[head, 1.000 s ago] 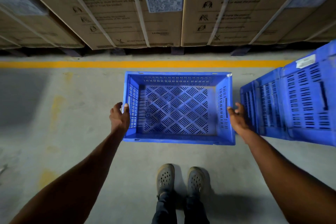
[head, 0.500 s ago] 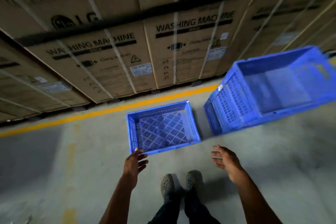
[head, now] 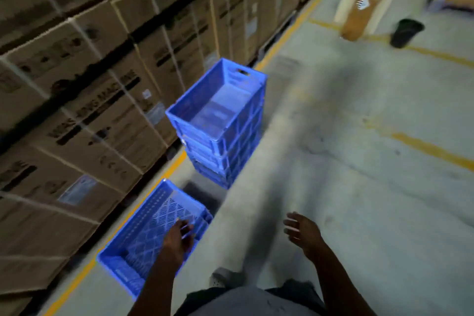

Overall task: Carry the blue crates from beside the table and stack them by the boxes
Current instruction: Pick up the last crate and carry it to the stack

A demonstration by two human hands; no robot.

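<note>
We have two bare forearms with no sleeves showing, and nothing is worn on the left hand [head: 179,237] or the right hand [head: 304,232]: no gloves, rings or watch that we can make out. Below them is a grey top [head: 246,301], dark trousers [head: 295,287], and one pale perforated clog [head: 227,278], all blurred.

Perforated blue plastic crate [head: 154,233], smooth plastic crate stack [head: 220,120], matt strapped cardboard boxes [head: 84,100], rough concrete floor [head: 359,187]
</note>
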